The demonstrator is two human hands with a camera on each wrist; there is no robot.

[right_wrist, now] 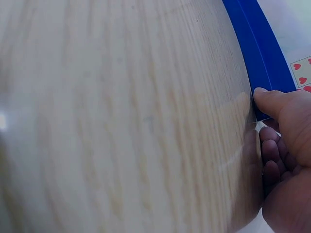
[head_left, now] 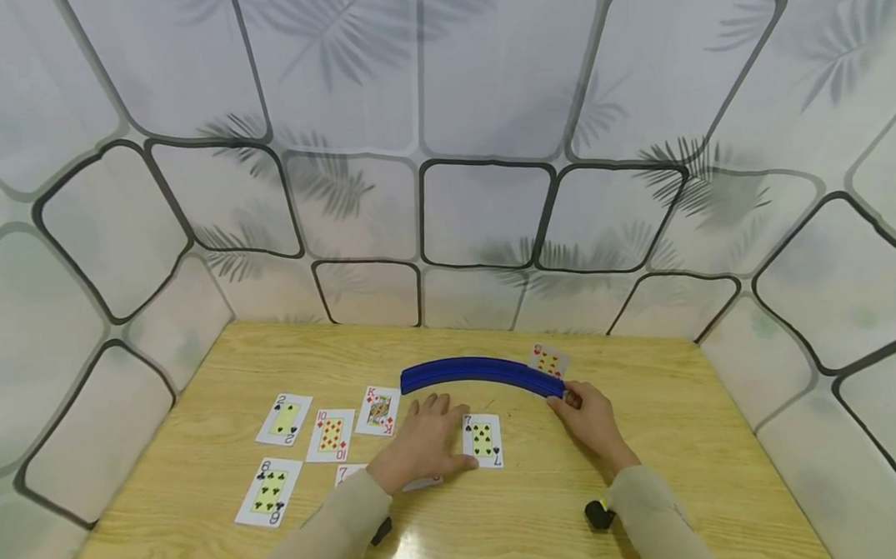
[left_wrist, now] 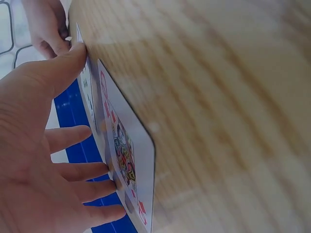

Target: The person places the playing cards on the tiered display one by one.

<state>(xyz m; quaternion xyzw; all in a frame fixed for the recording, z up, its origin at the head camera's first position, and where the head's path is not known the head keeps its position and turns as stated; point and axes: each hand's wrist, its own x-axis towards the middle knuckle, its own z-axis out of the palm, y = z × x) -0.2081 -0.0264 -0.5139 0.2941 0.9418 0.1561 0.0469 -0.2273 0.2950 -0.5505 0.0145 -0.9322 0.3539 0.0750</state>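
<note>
A blue curved playing card holder [head_left: 482,367] lies across the far part of the table. My right hand [head_left: 591,419] pinches its right end between thumb and fingers. A hearts card [head_left: 547,360] sits at the holder's right part, its lower edge hidden. My left hand [head_left: 428,443] is spread palm down with straight fingers, just before the holder's left half. Its thumb reaches the lower left edge of the seven of spades [head_left: 483,440]; whether it presses the card I cannot tell. A red face card [left_wrist: 124,150] lies below that hand, mostly covered in the head view.
Left of my hands lie a king of diamonds [head_left: 377,411], ten of diamonds [head_left: 330,435], two of spades [head_left: 284,420] and six of clubs [head_left: 269,492]. A partly covered seven [head_left: 345,472] is near my left sleeve. Patterned fabric walls [head_left: 482,211] enclose the wooden table [head_left: 518,518].
</note>
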